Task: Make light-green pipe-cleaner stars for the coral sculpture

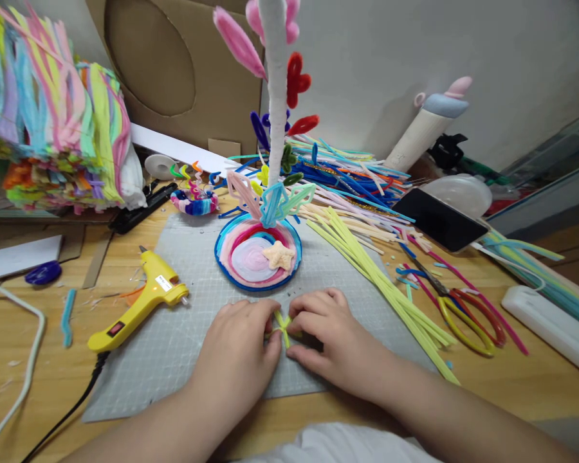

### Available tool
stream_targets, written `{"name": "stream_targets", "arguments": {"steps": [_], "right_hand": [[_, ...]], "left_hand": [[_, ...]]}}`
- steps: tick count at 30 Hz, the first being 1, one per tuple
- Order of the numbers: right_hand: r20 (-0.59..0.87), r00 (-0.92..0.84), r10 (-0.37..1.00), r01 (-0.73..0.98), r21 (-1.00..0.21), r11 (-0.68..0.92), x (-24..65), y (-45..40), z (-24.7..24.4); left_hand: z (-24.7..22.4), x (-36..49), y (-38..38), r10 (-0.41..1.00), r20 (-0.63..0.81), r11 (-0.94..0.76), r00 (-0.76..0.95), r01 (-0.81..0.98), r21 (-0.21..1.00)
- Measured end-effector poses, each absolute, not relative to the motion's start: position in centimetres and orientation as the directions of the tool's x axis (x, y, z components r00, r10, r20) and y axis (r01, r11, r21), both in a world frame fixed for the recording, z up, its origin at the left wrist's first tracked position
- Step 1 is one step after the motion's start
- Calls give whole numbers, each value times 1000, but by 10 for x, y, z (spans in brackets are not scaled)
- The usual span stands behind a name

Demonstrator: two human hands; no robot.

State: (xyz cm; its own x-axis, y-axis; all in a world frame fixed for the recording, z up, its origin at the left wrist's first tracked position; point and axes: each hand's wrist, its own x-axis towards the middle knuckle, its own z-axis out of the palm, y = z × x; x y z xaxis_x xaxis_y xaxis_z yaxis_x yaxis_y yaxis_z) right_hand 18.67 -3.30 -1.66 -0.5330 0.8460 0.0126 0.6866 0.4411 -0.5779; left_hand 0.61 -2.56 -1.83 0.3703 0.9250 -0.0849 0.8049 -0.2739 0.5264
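Between my hands, low over the grey cutting mat point(174, 360), is a small yellow-green star shape bent from pipe cleaner point(284, 326). My left hand point(244, 337) pinches its left side with thumb and forefinger. On the other side, the fingers of my right hand point(328, 334) close on its right arms. Parts of the star are covered by my fingertips. Just beyond them stands a round coiled pipe-cleaner base point(236, 273) in blue, pink and white, with a cream star point(280, 256) on it. A white wrapped stem point(276, 96) rises from behind it, bearing coloured petals.
A yellow glue gun point(157, 289) lies left, its black cord trailing forward. Yellow-green pipe cleaners point(381, 283) stretch along the mat's right side, near scissors point(456, 321) and a phone point(439, 218). Bundled pipe cleaners point(53, 96) fill the back left; a white power strip point(550, 328) sits right.
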Motion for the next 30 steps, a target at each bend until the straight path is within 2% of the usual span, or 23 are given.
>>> {"name": "stream_targets", "arguments": {"steps": [30], "right_hand": [[22, -527, 849, 682, -586, 438, 186, -34, -18]], "left_hand": [[-16, 8, -24, 924, -111, -265, 366, 822, 505]]}}
